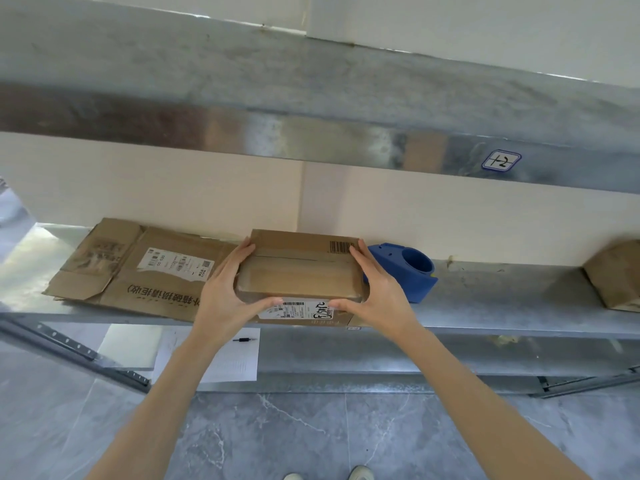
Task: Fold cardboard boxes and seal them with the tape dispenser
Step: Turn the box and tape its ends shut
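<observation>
Folded box (301, 271): matt brown corrugated cardboard, seam under glossy clear tape, white paper label; flattened box (138, 268): same cardboard, creased and scuffed; tape dispenser (403, 271): smooth matt blue plastic; shelf (502, 292): dull galvanized sheet metal, mottled, faintly reflective; floor (277, 438): polished grey marble-look tile.

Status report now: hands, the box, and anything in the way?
Left hand and right hand grip small cardboard box at both ends. Top flaps closed. Blue tape dispenser just right of it, flattened cardboard left.
</observation>
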A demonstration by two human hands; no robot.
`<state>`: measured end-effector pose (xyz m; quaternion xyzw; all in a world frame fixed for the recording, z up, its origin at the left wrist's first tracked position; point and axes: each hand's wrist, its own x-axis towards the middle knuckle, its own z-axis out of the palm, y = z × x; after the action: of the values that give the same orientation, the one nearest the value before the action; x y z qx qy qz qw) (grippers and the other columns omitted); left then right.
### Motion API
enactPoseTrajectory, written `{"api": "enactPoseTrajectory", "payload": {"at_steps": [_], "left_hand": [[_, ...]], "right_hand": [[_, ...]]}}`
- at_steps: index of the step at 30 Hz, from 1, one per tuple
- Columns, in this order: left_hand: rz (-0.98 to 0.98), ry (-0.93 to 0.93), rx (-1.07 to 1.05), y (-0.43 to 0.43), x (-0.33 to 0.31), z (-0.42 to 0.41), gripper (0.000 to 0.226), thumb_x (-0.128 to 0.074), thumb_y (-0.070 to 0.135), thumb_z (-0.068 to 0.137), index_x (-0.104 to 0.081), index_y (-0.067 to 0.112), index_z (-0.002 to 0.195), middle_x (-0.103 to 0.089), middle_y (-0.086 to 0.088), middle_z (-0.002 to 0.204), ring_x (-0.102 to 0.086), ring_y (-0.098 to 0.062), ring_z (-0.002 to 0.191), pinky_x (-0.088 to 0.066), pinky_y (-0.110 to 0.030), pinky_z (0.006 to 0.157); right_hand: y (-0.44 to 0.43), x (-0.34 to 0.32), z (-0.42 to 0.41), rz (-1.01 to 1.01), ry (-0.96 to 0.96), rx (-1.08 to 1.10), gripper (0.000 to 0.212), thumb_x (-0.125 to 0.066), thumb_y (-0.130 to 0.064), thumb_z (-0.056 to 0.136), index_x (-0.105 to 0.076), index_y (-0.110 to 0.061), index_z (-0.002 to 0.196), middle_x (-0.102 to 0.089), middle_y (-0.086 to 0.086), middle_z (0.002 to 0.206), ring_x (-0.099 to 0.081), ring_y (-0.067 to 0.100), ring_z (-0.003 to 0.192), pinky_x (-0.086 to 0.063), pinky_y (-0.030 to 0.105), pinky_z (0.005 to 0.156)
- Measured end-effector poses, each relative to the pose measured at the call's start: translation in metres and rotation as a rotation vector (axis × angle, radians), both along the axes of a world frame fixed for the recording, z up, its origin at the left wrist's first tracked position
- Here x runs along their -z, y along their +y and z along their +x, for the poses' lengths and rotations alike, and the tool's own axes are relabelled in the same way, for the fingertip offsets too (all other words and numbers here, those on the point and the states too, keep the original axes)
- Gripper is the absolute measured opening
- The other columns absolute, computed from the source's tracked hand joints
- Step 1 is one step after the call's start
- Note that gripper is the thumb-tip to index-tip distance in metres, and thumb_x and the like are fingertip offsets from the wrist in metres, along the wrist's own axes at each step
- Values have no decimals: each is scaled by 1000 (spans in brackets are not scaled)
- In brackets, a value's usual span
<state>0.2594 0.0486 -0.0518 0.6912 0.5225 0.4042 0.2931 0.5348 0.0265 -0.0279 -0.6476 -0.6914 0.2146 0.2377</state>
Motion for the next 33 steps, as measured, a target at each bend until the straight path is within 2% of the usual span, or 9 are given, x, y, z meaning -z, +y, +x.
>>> {"api": "enactPoseTrajectory", "payload": {"at_steps": [3, 6, 12, 17, 21, 24, 28, 30, 33], "left_hand": [[87, -24, -23, -13, 5, 0, 91, -89, 36, 64, -50, 17, 145, -43, 12, 153, -35, -1, 142, -37, -37, 116], [110, -45, -48, -24, 11, 2, 90, -88, 31, 66, -49, 13, 145, -43, 10, 153, -37, -4, 142, -38, -36, 115], [41, -181, -72, -27, 12, 7, 82, -88, 32, 65, -50, 14, 135, -47, 13, 150, -48, -6, 135, -48, -45, 105], [52, -212, -101, -27, 18, 10, 80, -89, 23, 66, -52, 9, 136, -50, 9, 148, -44, -6, 138, -46, -50, 108], [25, -206, -90, -24, 14, 8, 81, -87, 34, 64, -52, 14, 134, -50, 14, 147, -47, -6, 136, -48, -47, 105], [22, -185, -94, -25, 8, 5, 82, -87, 41, 62, -52, 20, 134, -51, 14, 145, -51, -6, 132, -52, -46, 102], [123, -140, -119, -32, 7, 10, 73, -90, 24, 67, -55, 15, 130, -52, 10, 145, -50, -7, 132, -56, -47, 94], [131, -167, -129, -36, 9, 13, 71, -90, 19, 67, -55, 15, 129, -52, 10, 145, -49, -9, 134, -57, -48, 91], [67, -250, -132, -37, 10, 15, 67, -88, 16, 68, -55, 18, 127, -52, 12, 145, -48, -6, 134, -56, -49, 94]], "right_hand": [[-14, 8, -3, 124, -3, 50, 101, -71, -65, 67, -36, -23, 152, -22, -21, 158, -25, -15, 134, -35, 13, 104], [-24, 16, -7, 194, 131, 63, 94, -77, -50, 68, -44, -12, 147, -32, -9, 155, -19, -26, 132, -23, -2, 103], [-28, 22, -7, 185, 323, 127, 82, -87, -24, 70, -50, -10, 142, -42, -6, 152, -26, -18, 136, -25, 5, 108], [-30, 28, -17, 179, 399, 143, 68, -78, 0, 80, -49, -3, 141, -39, 3, 152, -33, -38, 110, -28, -4, 96], [-26, 27, -13, 205, 397, 173, 73, -86, -15, 72, -55, -9, 138, -45, -5, 150, -36, -17, 131, -36, 11, 107], [-28, 29, -10, 283, 380, 212, 70, -90, -23, 65, -64, -10, 129, -55, -5, 141, -44, -10, 130, -43, 15, 103], [-36, 27, -11, 289, 501, 215, 64, -87, -22, 66, -66, -9, 125, -55, -13, 137, -47, -9, 127, -51, 22, 96], [-37, 26, -9, 225, 608, 213, 56, -87, -18, 67, -69, -20, 121, -54, -16, 137, -49, -5, 128, -53, 29, 97], [-34, 27, -8, 112, 746, 223, 48, -86, -5, 69, -74, -30, 108, -56, -8, 139, -54, 3, 127, -50, 38, 102]]}}
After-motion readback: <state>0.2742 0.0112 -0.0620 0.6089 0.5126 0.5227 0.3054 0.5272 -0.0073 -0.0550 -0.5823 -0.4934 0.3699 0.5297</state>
